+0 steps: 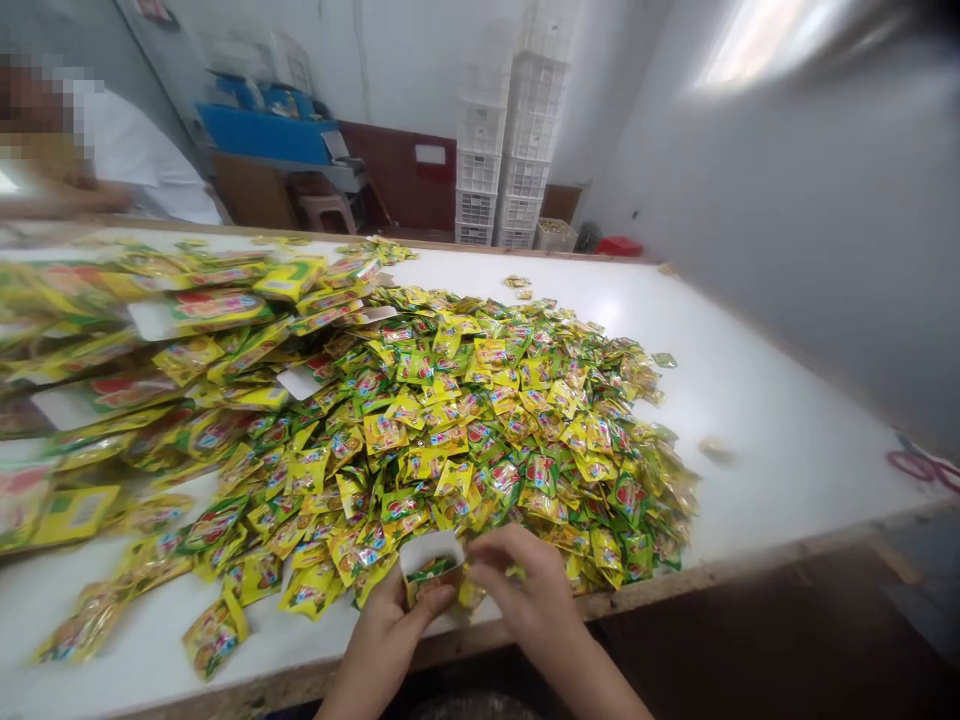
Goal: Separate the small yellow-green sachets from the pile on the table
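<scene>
My left hand (397, 620) is wrapped around a small carton (431, 548) whose open top faces up, its white flap standing. Inside the carton lie several small green packets (433, 568). Close to the carton's right side is my right hand (521, 575), its fingers curled and slightly blurred. Yellow shows beside those fingertips, but whether they hold it is unclear. Just beyond both hands spreads a big heap of small yellow and green packets (457, 430) with printed fruit pictures.
Larger yellow cartons (217, 310), some with white flaps open, are piled at the left. The white table (757, 400) has a wooden edge. Red-handled scissors (919, 465) lie far right. White crates (480, 180) stand stacked behind, and a person (135, 150) is at the far left.
</scene>
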`<state>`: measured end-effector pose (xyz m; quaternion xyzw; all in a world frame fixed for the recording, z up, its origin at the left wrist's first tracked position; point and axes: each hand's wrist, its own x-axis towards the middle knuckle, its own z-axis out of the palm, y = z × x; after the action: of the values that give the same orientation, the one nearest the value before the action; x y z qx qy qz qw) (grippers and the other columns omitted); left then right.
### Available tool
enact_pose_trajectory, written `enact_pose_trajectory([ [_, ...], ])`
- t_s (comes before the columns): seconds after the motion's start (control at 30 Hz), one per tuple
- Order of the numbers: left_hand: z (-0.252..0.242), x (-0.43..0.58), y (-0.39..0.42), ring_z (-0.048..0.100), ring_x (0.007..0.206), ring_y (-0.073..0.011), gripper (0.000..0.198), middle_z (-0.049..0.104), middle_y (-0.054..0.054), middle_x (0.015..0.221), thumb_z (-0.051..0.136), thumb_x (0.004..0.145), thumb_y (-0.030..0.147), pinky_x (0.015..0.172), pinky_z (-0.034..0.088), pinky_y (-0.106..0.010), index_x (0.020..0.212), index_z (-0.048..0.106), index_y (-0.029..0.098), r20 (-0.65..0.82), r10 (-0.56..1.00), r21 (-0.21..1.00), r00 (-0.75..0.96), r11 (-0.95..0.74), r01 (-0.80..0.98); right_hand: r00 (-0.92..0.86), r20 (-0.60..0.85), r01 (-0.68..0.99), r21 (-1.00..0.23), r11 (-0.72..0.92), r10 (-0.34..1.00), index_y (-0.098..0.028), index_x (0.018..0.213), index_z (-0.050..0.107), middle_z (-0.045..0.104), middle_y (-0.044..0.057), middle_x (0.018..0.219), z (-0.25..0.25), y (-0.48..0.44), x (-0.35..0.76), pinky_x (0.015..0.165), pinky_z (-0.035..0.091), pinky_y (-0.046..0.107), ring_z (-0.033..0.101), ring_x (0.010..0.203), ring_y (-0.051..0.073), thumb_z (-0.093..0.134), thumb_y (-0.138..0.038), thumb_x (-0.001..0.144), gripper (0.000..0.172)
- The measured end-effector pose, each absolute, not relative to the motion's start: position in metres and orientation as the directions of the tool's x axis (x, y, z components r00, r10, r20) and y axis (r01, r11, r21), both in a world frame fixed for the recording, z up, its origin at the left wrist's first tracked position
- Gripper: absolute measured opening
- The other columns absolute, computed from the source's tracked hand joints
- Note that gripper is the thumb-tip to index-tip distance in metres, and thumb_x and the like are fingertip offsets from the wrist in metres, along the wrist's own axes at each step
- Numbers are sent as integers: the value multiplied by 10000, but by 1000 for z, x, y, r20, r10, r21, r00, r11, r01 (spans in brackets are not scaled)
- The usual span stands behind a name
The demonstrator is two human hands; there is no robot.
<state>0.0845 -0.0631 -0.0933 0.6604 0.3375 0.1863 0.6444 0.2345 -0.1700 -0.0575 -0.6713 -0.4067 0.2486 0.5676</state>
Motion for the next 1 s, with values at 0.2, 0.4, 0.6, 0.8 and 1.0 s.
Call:
enact_pose_trajectory([
  [0.2,-97,86,-62,538,1253,-318,299,717,-88,1167,647,843,337,1108,338,-460,1107,700,206,-198,555,975,808,30,219,607,32,44,-999,7,794,-187,831,629,632,-16,735,-83,-161,230,613,483,223,597,653,133,712,-249,791,110],
  [0.4,-92,86,-57,575,1209,-305,480,656,-84,1283,737,756,251,1039,428,-420,1221,625,213,-210,617,977,759,158,142,658,181,191,-979,71,731,-191,904,635,655,14,816,-98,-151,219,688,506,244,622,740,152,656,-272,852,98],
  [0.6,-91,83,-66,623,1131,-252,369,700,-62,1204,611,870,419,948,496,-355,1173,650,213,-378,779,869,500,484,-98,544,264,298,-948,110,796,-196,901,694,670,36,835,-99,-148,217,716,490,264,619,775,165,606,-256,894,107],
  [0.8,-63,81,-60,660,1019,-238,313,748,-80,1068,735,766,318,925,476,-321,1046,729,179,-387,675,889,629,453,61,481,157,140,-985,101,862,-201,865,734,666,38,807,-91,-155,222,714,498,282,624,784,180,637,-314,872,149],
  [1.0,-72,75,-48,684,1004,-257,308,768,-84,1039,754,736,367,901,523,-335,994,766,199,-322,740,944,590,302,136,506,124,39,-992,121,854,-226,911,749,698,28,820,-77,-149,226,681,523,278,641,766,180,743,-333,779,170],
])
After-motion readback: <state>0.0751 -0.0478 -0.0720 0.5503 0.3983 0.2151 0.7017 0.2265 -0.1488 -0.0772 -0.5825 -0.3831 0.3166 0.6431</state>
